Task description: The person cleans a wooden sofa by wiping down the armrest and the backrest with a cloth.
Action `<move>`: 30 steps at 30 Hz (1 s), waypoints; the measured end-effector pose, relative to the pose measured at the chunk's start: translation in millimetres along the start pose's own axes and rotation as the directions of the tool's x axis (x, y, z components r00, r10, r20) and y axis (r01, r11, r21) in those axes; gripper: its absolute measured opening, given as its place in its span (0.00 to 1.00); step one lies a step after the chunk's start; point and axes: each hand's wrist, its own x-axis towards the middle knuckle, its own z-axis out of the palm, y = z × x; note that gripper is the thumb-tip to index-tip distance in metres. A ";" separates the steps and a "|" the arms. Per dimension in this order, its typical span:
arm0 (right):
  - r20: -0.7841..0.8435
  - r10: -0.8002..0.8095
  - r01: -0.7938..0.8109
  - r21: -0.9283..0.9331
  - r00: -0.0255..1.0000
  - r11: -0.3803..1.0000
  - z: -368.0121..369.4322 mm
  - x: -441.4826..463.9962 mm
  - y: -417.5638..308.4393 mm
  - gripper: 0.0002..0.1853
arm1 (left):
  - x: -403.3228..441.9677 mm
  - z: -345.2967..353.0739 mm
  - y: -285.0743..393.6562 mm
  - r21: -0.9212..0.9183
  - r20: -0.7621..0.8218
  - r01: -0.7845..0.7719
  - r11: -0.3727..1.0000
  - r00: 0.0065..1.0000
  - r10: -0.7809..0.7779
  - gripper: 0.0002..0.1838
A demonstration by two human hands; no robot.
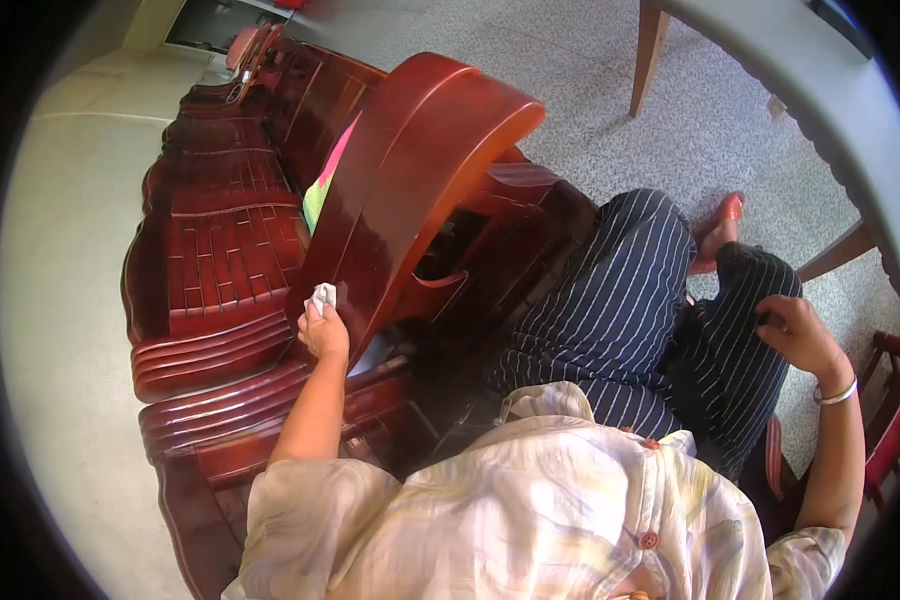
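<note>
My left hand (324, 333) is closed round a crumpled white cloth (323, 296), which touches the lower end of a broad, glossy red-brown wooden armrest (400, 150). On the other side, my right hand (800, 335) is beside the knee of the dark striped trousers (610, 300). Its fingers are curled together, with a small dark bit between them that I cannot make out. A bracelet is on that wrist.
A long carved wooden bench (225, 250) runs along the pale wall at left. Pink and green fabric (318, 200) shows behind the armrest. A table (820, 90) with wooden legs curves in at the upper right. A red chair (895, 410) stands at the right edge.
</note>
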 end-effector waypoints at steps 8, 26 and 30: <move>0.015 0.011 -0.011 0.022 1.000 1.000 2.3 5.5 1.7 0.12 | -2.8 0.3 92.2 -0.227 -0.036 -0.117 0.967 0.993 0.112 0.22; -0.050 0.013 -0.009 0.084 0.999 0.996 8.0 2.3 20.0 0.10 | -36.6 -43.8 187.6 -0.274 -0.374 -0.920 0.279 0.369 0.851 0.24; -0.020 -0.001 0.002 0.075 1.000 0.997 4.7 3.0 12.1 0.10 | -42.7 -25.9 89.3 -0.230 -0.279 -0.864 0.449 0.500 0.819 0.27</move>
